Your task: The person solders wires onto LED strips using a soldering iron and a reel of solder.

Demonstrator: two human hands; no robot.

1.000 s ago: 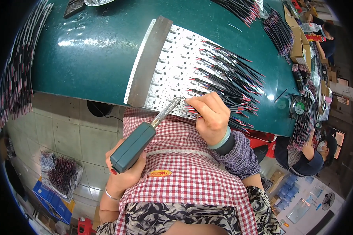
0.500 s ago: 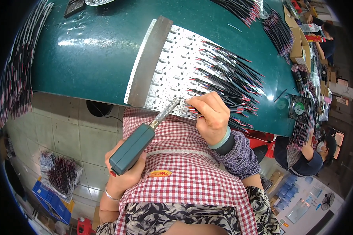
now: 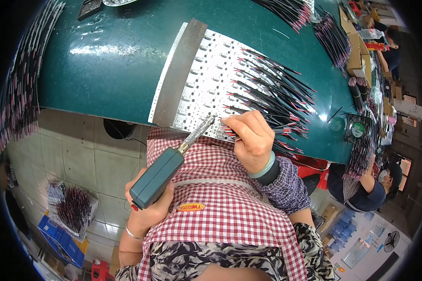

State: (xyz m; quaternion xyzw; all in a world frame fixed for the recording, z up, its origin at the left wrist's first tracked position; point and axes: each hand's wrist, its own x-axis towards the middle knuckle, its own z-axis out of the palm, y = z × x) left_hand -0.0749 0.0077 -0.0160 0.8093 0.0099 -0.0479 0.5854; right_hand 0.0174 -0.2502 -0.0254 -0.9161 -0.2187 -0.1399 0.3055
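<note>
Soldering step in hand, by the look of it: left hand (image 3: 147, 208) wrapped shut around the teal handle of a soldering iron (image 3: 162, 173), metal tip angled up and resting at the near edge of the white panel of strip boards (image 3: 206, 79). Right hand (image 3: 251, 138) has fingers (image 3: 232, 125) pinched closed on a red-and-black wire (image 3: 227, 130), its end held just beside the iron tip. Many wires already lie fanned off the panel's right side (image 3: 276, 93). A grey metal bar (image 3: 180, 70) lies along the panel's left edge. Next move probably calls for steady tip contact on the pad with the wire end kept still; whether the joint is made is too small to tell. Bench (image 3: 103, 70) is dark green and glossy, with more wire bundles (image 3: 333, 35) at the far edge and hanging at left (image 3: 16, 98). Small fan (image 3: 357, 130) at the right. Tiled floor (image 3: 65, 154) below, with a tray of wires (image 3: 72, 208); another person (image 3: 365, 187) sits at right.
</note>
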